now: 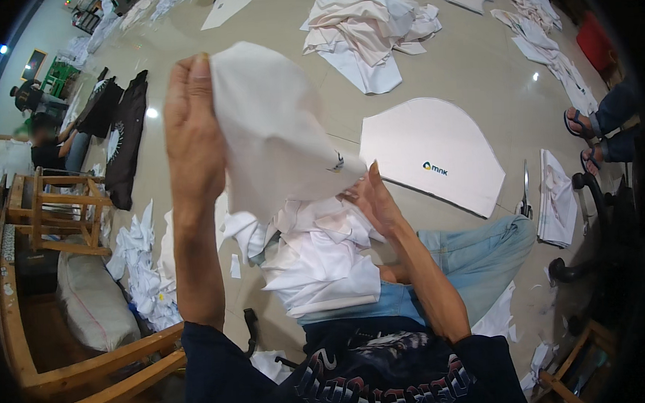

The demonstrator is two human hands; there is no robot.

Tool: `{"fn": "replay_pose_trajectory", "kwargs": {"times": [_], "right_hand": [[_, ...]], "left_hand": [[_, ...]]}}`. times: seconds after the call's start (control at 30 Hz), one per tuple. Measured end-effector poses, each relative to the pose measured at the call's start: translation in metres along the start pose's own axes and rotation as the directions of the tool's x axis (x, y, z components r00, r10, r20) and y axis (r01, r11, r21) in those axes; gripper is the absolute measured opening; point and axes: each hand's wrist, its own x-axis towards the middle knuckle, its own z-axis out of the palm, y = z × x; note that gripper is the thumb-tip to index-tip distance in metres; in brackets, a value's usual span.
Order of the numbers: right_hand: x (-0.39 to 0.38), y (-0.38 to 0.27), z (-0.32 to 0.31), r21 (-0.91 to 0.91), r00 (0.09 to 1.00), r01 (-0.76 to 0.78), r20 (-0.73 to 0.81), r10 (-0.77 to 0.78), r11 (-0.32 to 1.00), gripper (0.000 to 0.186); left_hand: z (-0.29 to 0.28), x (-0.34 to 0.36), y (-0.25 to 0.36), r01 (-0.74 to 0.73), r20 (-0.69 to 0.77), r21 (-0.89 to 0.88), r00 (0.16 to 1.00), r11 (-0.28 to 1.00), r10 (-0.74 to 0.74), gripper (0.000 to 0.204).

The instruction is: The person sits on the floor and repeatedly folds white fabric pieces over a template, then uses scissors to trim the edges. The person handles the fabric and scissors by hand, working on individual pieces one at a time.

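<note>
A white fabric piece with a small printed logo hangs stretched between my hands. My left hand is raised, pinching its upper left corner. My right hand is lower, gripping its lower right corner near the logo, with some fingers hidden behind the cloth. A heap of crumpled white and pale fabric lies on my lap below. Just beyond my right hand a flat, curved white pattern piece with a small logo lies on the tiled floor, with scissors beside its right end.
Cloth piles lie ahead and at left, near dark garments, a wooden stool and sack. Folded cloth and a chair are at right, near another person's sandalled feet. Other people work at upper left.
</note>
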Motion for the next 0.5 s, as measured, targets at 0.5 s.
{"fn": "replay_pose_trajectory", "kwargs": {"times": [0.5], "right_hand": [[-0.022,0.021,0.029,0.067,0.932,-0.363,0.029,0.362,0.929,0.051]], "left_hand": [[-0.088,-0.112,-0.188,0.403,0.201,-0.89,0.767,0.214,-0.61,0.044]]}}
